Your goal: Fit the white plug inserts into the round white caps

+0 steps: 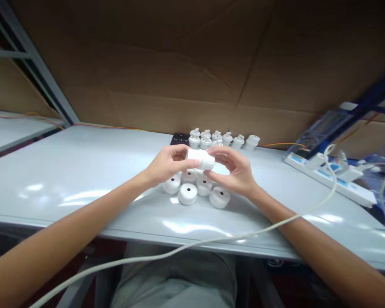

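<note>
Above the table, a white plastic cylinder (200, 158) is held sideways between my two hands. My left hand (170, 164) grips its left end, thumb along the near side. Around its right end curve the fingers of my right hand (233, 167), fingertips at the top edge and thumb below. Just beneath are several white round caps, each with a dark hole in the middle; one cap (188, 194) is at the front and another cap (220, 197) lies by my right wrist. Behind my hands stand several white plastic fittings (227, 138) with small knobbed tops, in rows.
A dark phone (179, 139) showing digits lies by the fittings. At the right, a white power strip (333, 179) holds plugs. A white cable (244, 236) runs from there across the foreground, over my right forearm. Cardboard (167, 64) walls the back of the table (83, 171).
</note>
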A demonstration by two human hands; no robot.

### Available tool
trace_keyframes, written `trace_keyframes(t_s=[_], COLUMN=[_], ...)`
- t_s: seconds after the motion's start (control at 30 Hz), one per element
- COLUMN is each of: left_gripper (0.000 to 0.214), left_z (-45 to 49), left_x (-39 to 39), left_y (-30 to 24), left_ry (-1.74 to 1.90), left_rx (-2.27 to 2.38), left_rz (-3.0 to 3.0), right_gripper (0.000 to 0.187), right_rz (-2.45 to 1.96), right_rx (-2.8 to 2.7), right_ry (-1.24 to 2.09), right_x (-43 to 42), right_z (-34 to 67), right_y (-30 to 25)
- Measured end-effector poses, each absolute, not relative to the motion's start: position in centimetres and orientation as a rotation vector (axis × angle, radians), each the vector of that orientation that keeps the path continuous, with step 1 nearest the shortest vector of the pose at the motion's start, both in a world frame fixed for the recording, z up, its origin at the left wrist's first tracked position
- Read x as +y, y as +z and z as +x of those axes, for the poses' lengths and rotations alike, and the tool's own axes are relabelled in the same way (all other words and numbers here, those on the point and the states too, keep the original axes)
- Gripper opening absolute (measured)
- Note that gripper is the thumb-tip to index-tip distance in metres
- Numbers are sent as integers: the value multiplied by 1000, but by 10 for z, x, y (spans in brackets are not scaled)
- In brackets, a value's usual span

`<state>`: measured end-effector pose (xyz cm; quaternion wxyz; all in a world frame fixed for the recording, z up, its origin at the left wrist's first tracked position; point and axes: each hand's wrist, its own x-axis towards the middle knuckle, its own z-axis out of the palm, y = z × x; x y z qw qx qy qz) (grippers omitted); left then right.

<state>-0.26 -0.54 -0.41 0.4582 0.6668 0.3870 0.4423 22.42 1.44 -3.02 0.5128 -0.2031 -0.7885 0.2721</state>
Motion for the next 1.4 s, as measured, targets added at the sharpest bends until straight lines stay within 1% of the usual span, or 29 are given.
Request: trace_keyframes(t_s=[0.33, 0.53, 0.67, 0.83, 0.97, 1.13, 1.3, 1.4], left_gripper=[33, 35, 38, 46, 50, 47, 46, 47], left_z=[-3, -3, -4, -6, -7, -8, -6, -6], left_x=[-6, -8, -8, -5, -4, -3, -3, -3], left_y=[-3, 0, -2, -6, -6, -7, -11, -12], left_ry=[1079, 1055, 1053, 1061, 1062, 1087, 1109, 1120], left_rx=[947, 940, 892, 865, 869, 851, 860, 867], left_rz=[1632, 1608, 1603, 1644, 1709, 1783, 1769, 1754], right_gripper=[44, 42, 37, 31, 36, 45, 48, 48], right_rz=[-506, -637, -692, -703, -723, -796, -801, -777], right_rx=[-1899, -1775, -1708, -1678, -1701, -1755, -1767, -1795], right_ry=[664, 969, 1033, 1089, 1128, 1135, 1161, 1120], right_x=[12, 11, 12, 14, 16, 17, 19, 18], right_z=[224, 222, 220, 219, 219, 220, 220, 220], right_y=[-30, -27, -28, -27, -28, -29, -32, -31])
